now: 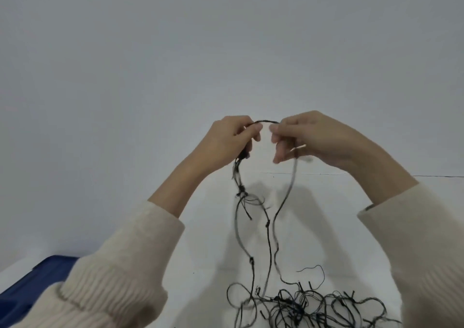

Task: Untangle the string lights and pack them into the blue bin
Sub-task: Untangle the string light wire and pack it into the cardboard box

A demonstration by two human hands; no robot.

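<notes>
string lights [268, 229] are hanging from both raised hands, left [232, 139] and right [305, 137] each pinching the wire, tangle lying on the counter [326, 227].

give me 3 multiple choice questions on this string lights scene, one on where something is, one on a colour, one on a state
1. Where is the blue bin?
A. lower left corner
B. right of the hands
C. on the wall

2. What colour are the sleeves?
A. red
B. cream
C. black

3. How are the string lights right now?
A. packed in the bin
B. lying untouched
C. pinched by both hands, the rest tangled on the table

Answers: 1 A, it shows behind the left sleeve. 2 B, both knit cuffs are cream. 3 C, left hand and right hand hold a raised strand above the heap.
</notes>
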